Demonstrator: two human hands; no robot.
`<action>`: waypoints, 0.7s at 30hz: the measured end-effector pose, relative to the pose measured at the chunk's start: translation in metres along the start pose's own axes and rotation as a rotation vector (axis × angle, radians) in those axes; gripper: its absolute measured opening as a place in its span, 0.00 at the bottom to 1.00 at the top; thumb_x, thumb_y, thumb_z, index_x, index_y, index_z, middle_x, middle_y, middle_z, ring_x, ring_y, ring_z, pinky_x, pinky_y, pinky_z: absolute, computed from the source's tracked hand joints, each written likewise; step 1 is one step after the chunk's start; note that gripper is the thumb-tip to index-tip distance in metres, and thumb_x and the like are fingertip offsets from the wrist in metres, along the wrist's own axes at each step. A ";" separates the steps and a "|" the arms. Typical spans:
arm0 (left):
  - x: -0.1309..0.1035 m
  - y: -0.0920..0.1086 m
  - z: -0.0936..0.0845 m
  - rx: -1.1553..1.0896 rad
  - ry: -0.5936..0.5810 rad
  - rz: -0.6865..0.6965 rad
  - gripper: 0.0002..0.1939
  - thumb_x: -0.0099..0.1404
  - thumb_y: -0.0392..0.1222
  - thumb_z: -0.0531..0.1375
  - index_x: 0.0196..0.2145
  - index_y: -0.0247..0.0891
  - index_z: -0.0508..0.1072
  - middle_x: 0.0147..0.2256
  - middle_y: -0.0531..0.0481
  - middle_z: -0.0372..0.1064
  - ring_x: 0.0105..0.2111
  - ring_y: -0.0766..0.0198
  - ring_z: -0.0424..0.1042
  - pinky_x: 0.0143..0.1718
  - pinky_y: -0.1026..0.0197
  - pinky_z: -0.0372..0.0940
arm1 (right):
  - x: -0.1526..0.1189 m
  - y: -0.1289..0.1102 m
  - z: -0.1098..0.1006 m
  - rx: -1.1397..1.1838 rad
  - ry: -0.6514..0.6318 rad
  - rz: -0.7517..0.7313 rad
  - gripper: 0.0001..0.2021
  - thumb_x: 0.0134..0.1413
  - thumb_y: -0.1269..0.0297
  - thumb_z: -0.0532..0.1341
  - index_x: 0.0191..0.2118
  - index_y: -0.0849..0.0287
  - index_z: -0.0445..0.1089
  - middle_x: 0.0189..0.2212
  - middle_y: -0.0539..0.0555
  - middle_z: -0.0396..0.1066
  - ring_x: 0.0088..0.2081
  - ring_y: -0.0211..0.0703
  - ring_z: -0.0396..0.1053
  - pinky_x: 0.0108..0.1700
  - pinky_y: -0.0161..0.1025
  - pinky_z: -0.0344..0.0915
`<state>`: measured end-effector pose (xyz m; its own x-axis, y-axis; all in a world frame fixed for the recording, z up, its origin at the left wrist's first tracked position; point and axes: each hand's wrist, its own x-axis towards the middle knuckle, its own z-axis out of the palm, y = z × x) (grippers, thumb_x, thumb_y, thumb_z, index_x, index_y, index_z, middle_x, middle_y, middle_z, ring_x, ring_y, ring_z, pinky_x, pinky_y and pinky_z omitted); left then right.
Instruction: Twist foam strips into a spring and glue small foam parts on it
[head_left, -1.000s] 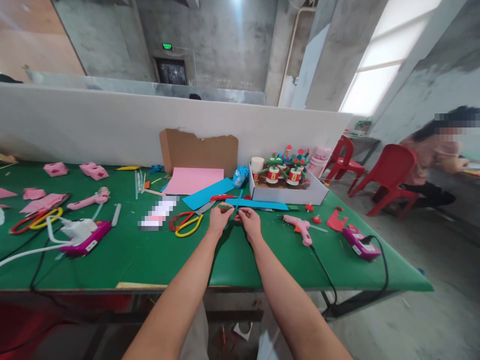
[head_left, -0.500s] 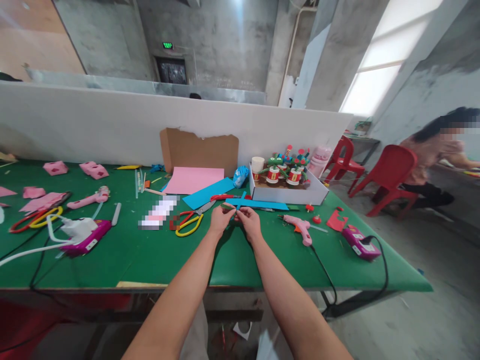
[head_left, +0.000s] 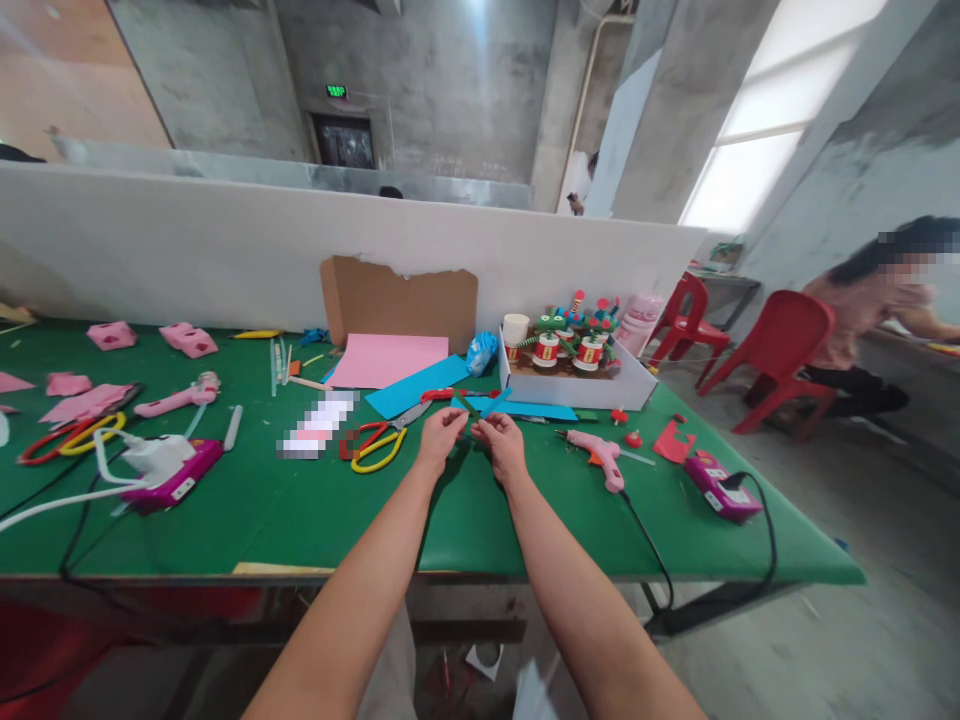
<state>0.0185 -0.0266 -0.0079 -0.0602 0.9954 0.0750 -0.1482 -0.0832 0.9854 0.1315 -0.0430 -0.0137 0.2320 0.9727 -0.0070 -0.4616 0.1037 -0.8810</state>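
My left hand (head_left: 442, 436) is closed in a pinch on a narrow green paper strip (head_left: 466, 405). Close beside it, my right hand (head_left: 502, 442) pinches a narrow blue paper strip (head_left: 496, 401). The strips slant away from each other above the fingertips; whether they are joined lower down is hidden by my fingers. Just beyond the hands lie a blue sheet (head_left: 544, 410) and red-handled scissors (head_left: 439, 396). Scissors with a yellow and red handle (head_left: 382, 455) rest left of my left hand.
A white box (head_left: 581, 390) holding several small robot-like figures (head_left: 547, 347) stands behind on the right. A pink glue gun (head_left: 604, 458) and a purple power strip (head_left: 721, 487) lie to the right. Another power strip (head_left: 180, 478) sits left. A person (head_left: 862, 300) sits far right.
The strips have shifted between my fingers: the green one now points up and left, while the blue one leans further right. Both hands stay nearly in place.
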 end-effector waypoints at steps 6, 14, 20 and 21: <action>-0.003 0.001 0.002 0.015 -0.036 0.018 0.18 0.44 0.52 0.66 0.27 0.35 0.74 0.24 0.51 0.71 0.24 0.65 0.67 0.25 0.65 0.60 | -0.001 0.001 0.000 0.016 -0.017 0.016 0.16 0.28 0.68 0.72 0.26 0.58 0.65 0.20 0.44 0.69 0.25 0.36 0.72 0.34 0.35 0.71; 0.000 0.000 -0.001 0.050 -0.039 0.063 0.14 0.43 0.48 0.66 0.20 0.36 0.69 0.19 0.54 0.66 0.21 0.68 0.64 0.25 0.65 0.58 | -0.003 0.000 0.000 0.005 -0.143 0.065 0.15 0.30 0.65 0.72 0.30 0.60 0.72 0.24 0.48 0.74 0.27 0.36 0.72 0.34 0.34 0.71; -0.002 0.001 0.000 -0.004 -0.056 0.058 0.15 0.44 0.49 0.66 0.21 0.36 0.69 0.19 0.55 0.65 0.20 0.69 0.63 0.24 0.65 0.58 | -0.001 0.001 -0.001 0.038 -0.131 0.084 0.14 0.31 0.64 0.73 0.28 0.60 0.72 0.24 0.48 0.74 0.25 0.35 0.72 0.32 0.33 0.71; -0.002 0.001 0.000 -0.012 -0.057 0.055 0.15 0.44 0.49 0.66 0.21 0.36 0.69 0.19 0.55 0.65 0.20 0.69 0.63 0.24 0.65 0.58 | -0.001 0.001 -0.001 0.040 -0.130 0.082 0.13 0.31 0.64 0.73 0.27 0.60 0.72 0.23 0.47 0.74 0.25 0.35 0.72 0.32 0.33 0.71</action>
<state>0.0182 -0.0288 -0.0066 -0.0128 0.9903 0.1383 -0.1583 -0.1386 0.9776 0.1313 -0.0441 -0.0149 0.0802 0.9967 -0.0148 -0.5086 0.0282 -0.8606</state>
